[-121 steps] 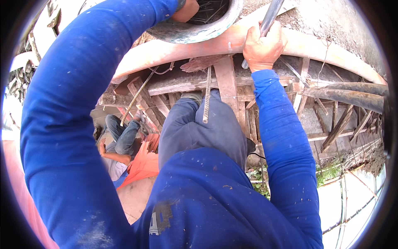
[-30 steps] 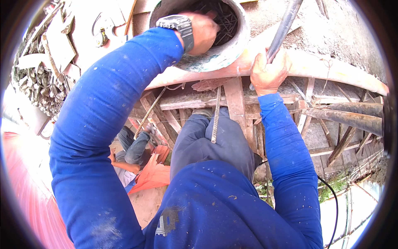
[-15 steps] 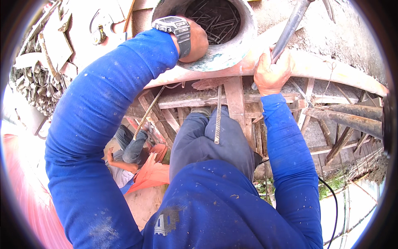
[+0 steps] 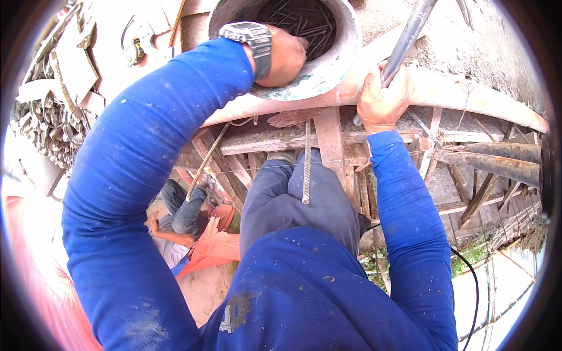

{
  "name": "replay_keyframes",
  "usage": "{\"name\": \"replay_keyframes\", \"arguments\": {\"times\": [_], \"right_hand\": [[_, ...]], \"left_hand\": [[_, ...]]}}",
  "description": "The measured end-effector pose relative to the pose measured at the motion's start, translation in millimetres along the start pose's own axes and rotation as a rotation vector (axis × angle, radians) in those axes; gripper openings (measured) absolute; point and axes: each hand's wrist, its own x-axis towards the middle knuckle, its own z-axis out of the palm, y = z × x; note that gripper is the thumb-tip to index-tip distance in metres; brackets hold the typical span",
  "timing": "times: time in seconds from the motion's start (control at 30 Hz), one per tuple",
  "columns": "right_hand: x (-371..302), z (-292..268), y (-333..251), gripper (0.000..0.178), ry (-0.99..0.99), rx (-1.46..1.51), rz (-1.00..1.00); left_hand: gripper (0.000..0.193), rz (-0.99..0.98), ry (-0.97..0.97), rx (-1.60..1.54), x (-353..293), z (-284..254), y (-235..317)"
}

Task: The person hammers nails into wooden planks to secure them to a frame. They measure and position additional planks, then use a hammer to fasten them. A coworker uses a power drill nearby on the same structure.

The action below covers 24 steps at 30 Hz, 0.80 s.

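My left hand [image 4: 285, 58], with a digital watch [image 4: 252, 38] on its wrist, reaches over the near rim of a round whitish container [image 4: 345, 64]. Loose nails [image 4: 307, 26] lie in its dark bottom. The fingers of this hand are mostly hidden, so I cannot see whether they hold anything. My right hand [image 4: 383, 100] is wrapped round a grey metal bar [image 4: 410, 38], which slants up to the right and leaves the picture at the top. Its lower end shows just below the hand.
A curved pale ledge [image 4: 456, 96] crosses in front of me over wooden framing [image 4: 333, 140]. Ribbed steel rods [image 4: 307, 169] jut toward me. Rusty pipes [image 4: 497, 167] stand at right. Another person [image 4: 181, 216] is below left, near orange cloth [image 4: 211, 248]. A tape measure [image 4: 136, 51] lies far left.
My left hand has moved slightly right, farther over the container's opening. My right hand keeps its grip on the bar. The view has shifted slightly.
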Motion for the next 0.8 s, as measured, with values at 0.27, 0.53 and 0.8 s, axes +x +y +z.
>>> {"name": "replay_keyframes", "arguments": {"times": [0.27, 0.53, 0.8], "right_hand": [[-2.5, 1.9, 3.1, 0.029, -0.01, 0.016, -0.004], [2.4, -2.8, -4.5, 0.026, -0.023, 0.035, 0.017], [7.8, -1.6, -1.3, 0.025, -0.004, 0.023, -0.013]], "left_hand": [[0.028, -0.095, -0.106, 0.162, 18.0, 16.0, -19.8], [0.015, -0.123, -0.059, 0.204, -29.1, -13.7, -8.9], [0.021, 0.044, 0.352, -0.443, -101.8, -54.1, -3.8]]}}
